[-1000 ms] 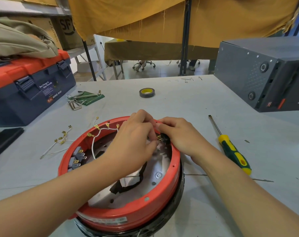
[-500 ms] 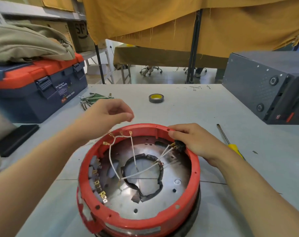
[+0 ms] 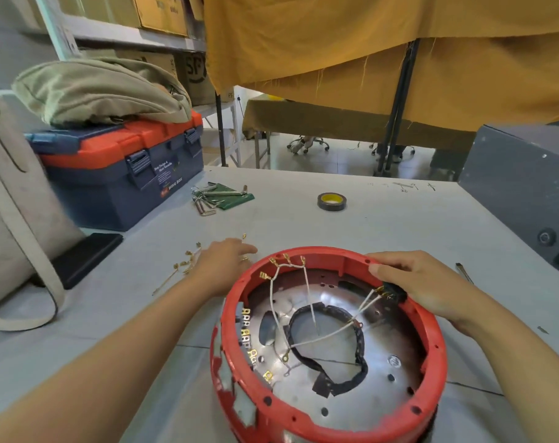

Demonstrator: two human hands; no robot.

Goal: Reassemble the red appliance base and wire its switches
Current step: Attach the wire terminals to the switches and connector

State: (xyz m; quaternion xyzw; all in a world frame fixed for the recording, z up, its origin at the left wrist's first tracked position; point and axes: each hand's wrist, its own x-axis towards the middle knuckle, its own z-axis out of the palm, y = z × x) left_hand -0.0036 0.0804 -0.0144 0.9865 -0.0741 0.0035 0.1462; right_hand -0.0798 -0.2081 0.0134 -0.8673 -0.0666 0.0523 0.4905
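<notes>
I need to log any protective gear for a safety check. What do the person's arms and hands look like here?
Both forearms are bare, no sleeves showing. The left hand and right hand wear no gloves, and no watch or wristband shows.

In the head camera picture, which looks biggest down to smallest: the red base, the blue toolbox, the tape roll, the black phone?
1. red base, nearest the camera, which flatters it
2. blue toolbox
3. black phone
4. tape roll, farthest away
</notes>
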